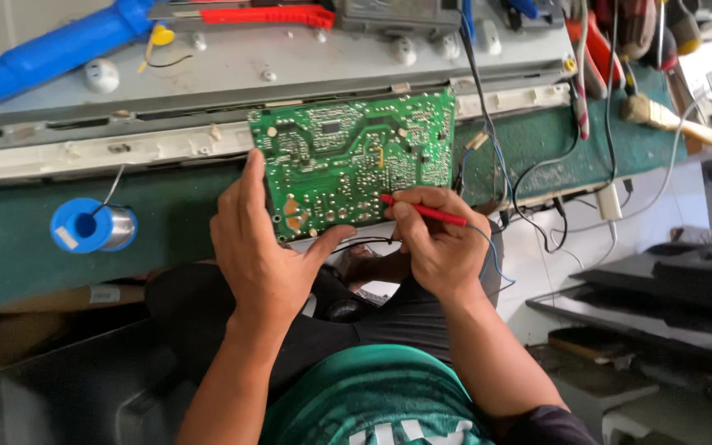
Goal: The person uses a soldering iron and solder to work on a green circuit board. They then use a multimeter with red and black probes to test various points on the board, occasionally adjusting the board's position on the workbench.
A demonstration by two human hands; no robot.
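Head view: left hand point(259, 247) spread, steadying green circuit board point(356, 161); right hand point(434, 243) pinching red probe point(423, 212) on board.

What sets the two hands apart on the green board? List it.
The left hand lies spread, thumb under the board's lower edge, fingers up its left side; the right hand is curled. The left hand holds no tool; the right hand pinches a red probe, tip on the board. Both are bare.
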